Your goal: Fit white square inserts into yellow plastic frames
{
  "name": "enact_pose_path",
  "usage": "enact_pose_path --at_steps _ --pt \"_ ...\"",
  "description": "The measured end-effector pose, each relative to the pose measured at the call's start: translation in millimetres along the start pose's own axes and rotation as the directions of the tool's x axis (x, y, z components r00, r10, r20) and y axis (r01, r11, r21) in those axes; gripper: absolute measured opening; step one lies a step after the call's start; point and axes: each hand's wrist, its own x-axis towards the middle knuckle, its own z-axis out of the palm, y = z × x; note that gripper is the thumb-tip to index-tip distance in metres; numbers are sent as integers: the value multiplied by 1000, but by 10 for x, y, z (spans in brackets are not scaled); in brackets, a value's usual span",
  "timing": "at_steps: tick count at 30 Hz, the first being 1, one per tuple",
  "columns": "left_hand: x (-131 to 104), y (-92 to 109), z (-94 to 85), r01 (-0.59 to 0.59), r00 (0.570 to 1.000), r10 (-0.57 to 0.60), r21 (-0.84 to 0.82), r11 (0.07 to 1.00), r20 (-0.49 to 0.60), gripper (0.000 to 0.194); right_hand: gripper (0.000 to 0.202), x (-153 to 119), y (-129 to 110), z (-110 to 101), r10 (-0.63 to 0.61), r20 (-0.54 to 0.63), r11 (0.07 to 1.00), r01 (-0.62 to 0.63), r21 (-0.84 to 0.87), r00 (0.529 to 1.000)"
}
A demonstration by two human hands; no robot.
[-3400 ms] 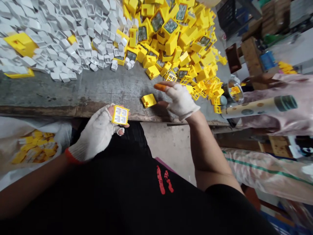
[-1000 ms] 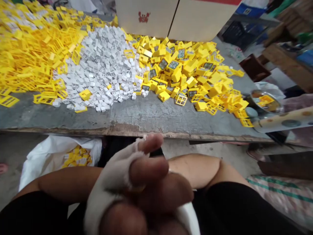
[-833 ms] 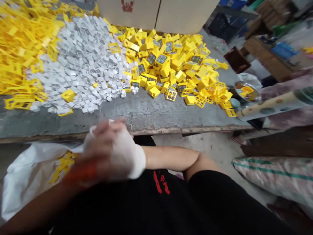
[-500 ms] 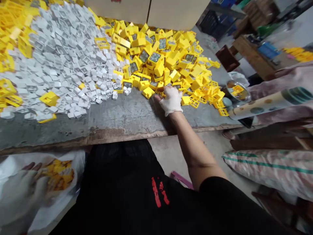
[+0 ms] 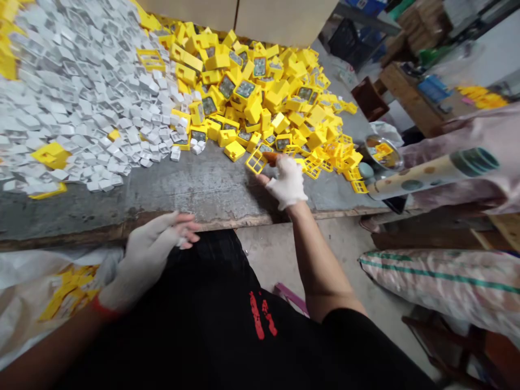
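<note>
Two hands in white fingerless gloves reach forward, seen from above, at a grey worktable [image 5: 195, 187] with a worn front edge. Our right hand [image 5: 287, 181] is stretched out over the tabletop, and its thumb and orange-covered finger are closed on the right side of a yellow frame [image 5: 256, 161]. The frame is a flat square with crossbars that leave four openings; it is tilted, at the front of a heap of yellow blocks [image 5: 252, 105]. Just left of it a single yellow block [image 5: 234, 151] sits on the table. Several blocks in the heap show grey panes set into one face.

Our left hand [image 5: 150, 249], its cuff red, hovers near the table's front edge above our lap, well apart from the right one. Its bare fingertips are curled close together; we cannot tell whether anything is between them.

On the left of the table spreads a large heap of small white pieces [image 5: 89, 97], with a few yellow parts on it. Below, at lower left, a whitish bag [image 5: 20, 268] holds more yellow pieces. To the right, more yellow parts lie in a round bowl [image 5: 400, 161]. Our clothing [image 5: 182, 330] is black with red marks.
</note>
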Motion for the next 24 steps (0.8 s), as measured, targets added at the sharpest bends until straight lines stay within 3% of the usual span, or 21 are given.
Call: enact_pose_path --at_steps 2,5,9,10,13,14,15,16,18,19,21,22,24 --pt "137 79 201 188 968 -130 -277 942 214 46 61 -269 -252 28 -149 80 960 125 250 986" --pt "222 80 310 314 917 -148 -443 840 371 45 61 -654 -629 172 -253 199 870 132 475 947" --pt "125 -6 198 319 926 -156 -491 811 343 39 61 -819 -1001 329 -383 269 799 171 577 884" --pt "83 -18 140 310 935 -166 -494 812 314 40 63 -783 -1066 332 -455 292 784 223 580 842" --pt "-49 -18 -84 262 958 -173 -462 847 227 40 68 -534 -1196 299 -663 357 712 407 572 658" --pt "-92 -16 -173 221 970 -155 -411 884 188 38 69 -416 -1221 300 -692 364 695 441 568 623" --pt "-134 -18 -268 151 985 -115 -318 936 130 32 68 -286 -1241 320 -691 358 699 456 551 627" --pt "-172 -26 -365 61 997 -51 -171 983 62 26 64 -146 -1259 360 -657 353 733 454 507 666" --pt "-237 -61 -558 -122 992 116 223 967 40 14 47 141 -1306 501 -494 351 862 393 321 796" --pt "-263 -85 -648 -207 978 174 391 897 118 10 40 277 -1342 592 -396 345 917 348 194 851" --pt "-302 -130 -805 -347 921 166 550 760 352 10 35 503 -1440 778 -250 346 958 283 -46 904" --pt "-316 -145 -871 -386 885 122 559 734 450 10 35 586 -1498 860 -213 353 952 274 -134 911" --pt "-336 -148 -981 -375 846 45 532 759 531 12 36 691 -1604 979 -191 363 933 283 -222 912"
